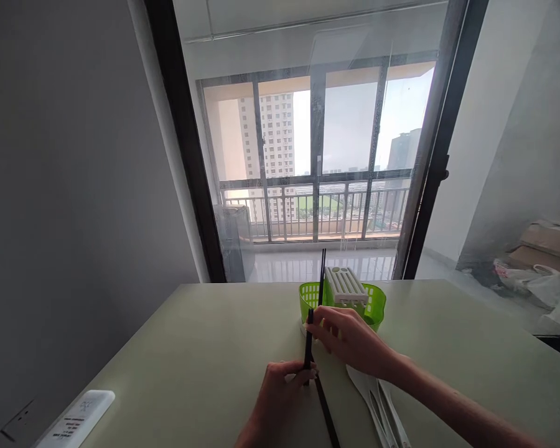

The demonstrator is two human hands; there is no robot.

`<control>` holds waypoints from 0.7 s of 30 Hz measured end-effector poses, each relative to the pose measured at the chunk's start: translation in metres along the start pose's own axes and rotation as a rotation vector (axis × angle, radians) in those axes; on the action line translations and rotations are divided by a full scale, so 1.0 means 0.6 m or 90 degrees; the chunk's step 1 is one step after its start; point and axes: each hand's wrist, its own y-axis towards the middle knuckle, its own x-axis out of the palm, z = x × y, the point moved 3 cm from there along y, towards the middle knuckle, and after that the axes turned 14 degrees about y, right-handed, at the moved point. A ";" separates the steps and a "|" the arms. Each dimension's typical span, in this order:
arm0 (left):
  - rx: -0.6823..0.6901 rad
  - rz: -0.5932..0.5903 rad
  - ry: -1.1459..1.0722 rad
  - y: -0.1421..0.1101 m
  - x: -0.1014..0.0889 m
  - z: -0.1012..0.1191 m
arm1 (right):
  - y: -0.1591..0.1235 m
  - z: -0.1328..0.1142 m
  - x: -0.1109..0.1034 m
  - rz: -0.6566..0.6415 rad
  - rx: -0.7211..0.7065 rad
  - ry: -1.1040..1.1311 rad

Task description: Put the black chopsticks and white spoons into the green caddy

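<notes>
My left hand (280, 398) is closed round the lower part of a black chopstick (308, 339) that stands nearly upright. My right hand (350, 339) pinches the same stick near its top, just in front of a green plastic basket (377, 306). A second black chopstick (322, 277) stands in the basket, leaning against a white slotted insert (346, 285). Another dark stick (327, 414) lies on the table below my left hand.
A pale green table (191, 361) carries white spoons or spatulas (378, 404) under my right forearm and a white remote control (77, 420) at the near left. Behind the table are a glass sliding door, a balcony, and boxes with bags at the right.
</notes>
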 end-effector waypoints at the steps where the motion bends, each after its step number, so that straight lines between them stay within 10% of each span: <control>1: 0.004 0.000 0.009 0.001 0.000 0.000 | 0.002 -0.003 -0.002 0.008 -0.003 -0.006; 13: 0.039 -0.015 0.047 0.002 -0.004 -0.002 | 0.030 -0.032 -0.037 0.104 0.006 -0.021; 21: 0.057 0.052 0.084 0.009 -0.007 -0.020 | 0.085 -0.075 -0.172 0.257 -0.069 0.160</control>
